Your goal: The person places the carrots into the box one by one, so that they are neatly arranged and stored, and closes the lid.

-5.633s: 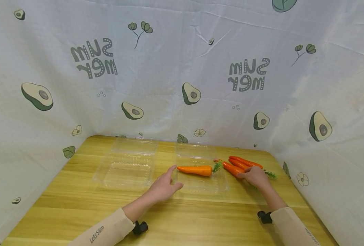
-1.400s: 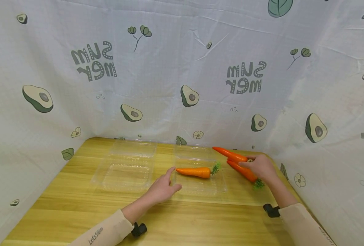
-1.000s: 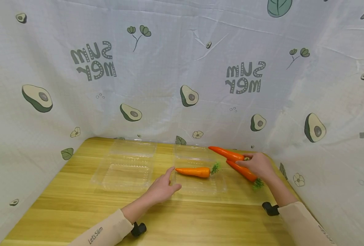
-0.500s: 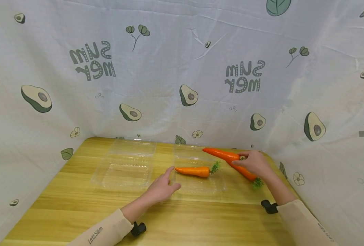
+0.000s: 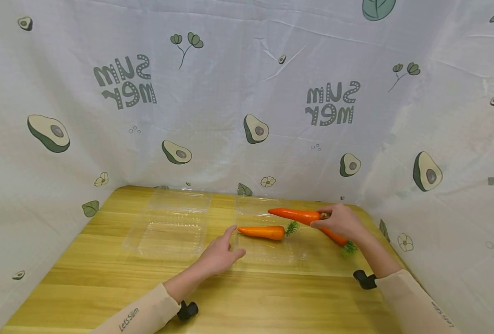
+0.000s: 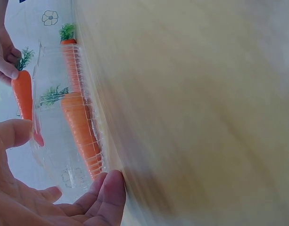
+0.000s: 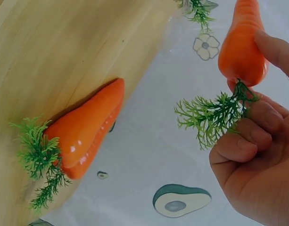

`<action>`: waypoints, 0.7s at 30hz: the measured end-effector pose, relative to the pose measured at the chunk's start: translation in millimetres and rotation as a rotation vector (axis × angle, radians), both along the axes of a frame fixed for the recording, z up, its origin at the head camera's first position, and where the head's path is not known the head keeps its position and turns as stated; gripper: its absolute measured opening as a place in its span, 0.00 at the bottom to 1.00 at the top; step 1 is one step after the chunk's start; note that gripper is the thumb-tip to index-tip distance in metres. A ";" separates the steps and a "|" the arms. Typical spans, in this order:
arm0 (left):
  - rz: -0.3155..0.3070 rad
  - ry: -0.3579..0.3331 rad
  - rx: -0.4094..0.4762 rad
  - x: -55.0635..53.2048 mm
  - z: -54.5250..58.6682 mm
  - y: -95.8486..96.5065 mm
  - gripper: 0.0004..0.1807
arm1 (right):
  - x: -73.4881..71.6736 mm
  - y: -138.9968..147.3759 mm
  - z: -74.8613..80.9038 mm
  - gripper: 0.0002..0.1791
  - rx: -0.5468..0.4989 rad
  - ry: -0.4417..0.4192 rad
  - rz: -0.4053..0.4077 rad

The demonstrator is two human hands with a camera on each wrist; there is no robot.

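My right hand (image 5: 341, 220) pinches a carrot (image 5: 293, 215) near its leafy end, the pointed tip facing left over the right clear plastic container (image 5: 268, 255). Beyond my fingers, the right wrist view shows orange carrot bodies (image 7: 83, 127) side by side with green tufts. One carrot (image 5: 263, 232) lies in the right container, tip to the left and leaves (image 5: 292, 227) to the right. My left hand (image 5: 219, 255) is at that container's left side, fingers spread, index fingertip near the carrot tip. In the left wrist view its thumb (image 6: 14, 132) overlaps the clear rim.
A second clear container (image 5: 169, 232) with its lid folded back stands to the left on the wooden table (image 5: 247, 297). A patterned white curtain (image 5: 213, 116) rises behind the table and along both sides.
Over the last second my right hand has moved the held carrot leftward and nearer, from beside the container to over it. My left hand has stayed in place.
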State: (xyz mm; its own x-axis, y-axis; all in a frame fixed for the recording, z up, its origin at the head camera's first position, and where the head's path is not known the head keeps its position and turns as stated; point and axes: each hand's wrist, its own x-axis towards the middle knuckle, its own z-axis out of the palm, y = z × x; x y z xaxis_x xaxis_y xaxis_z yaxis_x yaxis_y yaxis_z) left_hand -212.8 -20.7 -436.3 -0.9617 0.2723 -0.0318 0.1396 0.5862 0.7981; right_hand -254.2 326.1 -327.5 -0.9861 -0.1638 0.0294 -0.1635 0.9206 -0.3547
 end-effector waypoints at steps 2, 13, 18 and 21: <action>-0.003 0.000 0.000 -0.1 0.1 0.3 0.44 | 1.0 -1.6 0.6 0.35 0.007 -0.003 0.011; -0.004 -0.009 -0.006 0.4 3.8 0.2 0.44 | -2.4 -13.5 0.8 0.33 0.008 -0.032 0.075; 0.000 -0.012 -0.011 0.7 4.3 0.2 0.43 | -3.0 -15.8 0.2 0.33 -0.007 -0.057 0.099; 0.000 -0.012 -0.009 0.6 4.0 0.2 0.43 | -2.7 -17.4 0.5 0.33 -0.001 -0.065 0.115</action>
